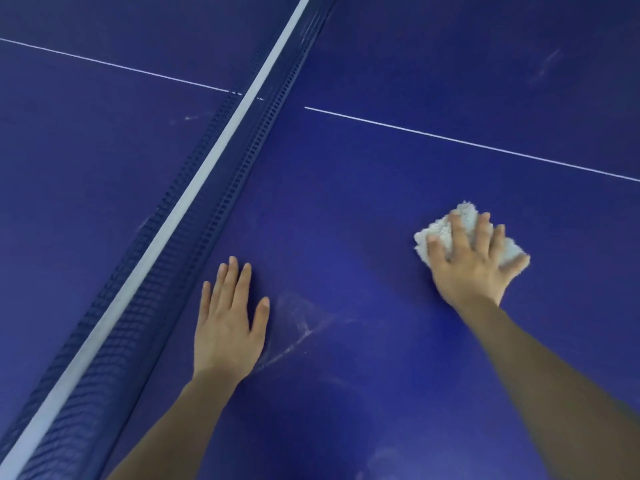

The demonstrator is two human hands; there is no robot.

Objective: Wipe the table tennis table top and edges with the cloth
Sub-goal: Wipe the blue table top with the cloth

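The dark blue table tennis table top [363, 209] fills the head view. A crumpled white cloth [440, 233] lies on it at the right, and my right hand [471, 261] presses down on it with spread, straight fingers. My left hand [227, 323] rests flat on the bare table top, fingers straight, just right of the net. Pale dusty smears [301, 323] mark the surface between my two hands.
The dark blue net [214, 202] with its white top band runs diagonally from lower left to the top middle, close beside my left hand. A thin white centre line [467, 142] crosses the table beyond the cloth. Fainter smudges [543, 67] show at the far right.
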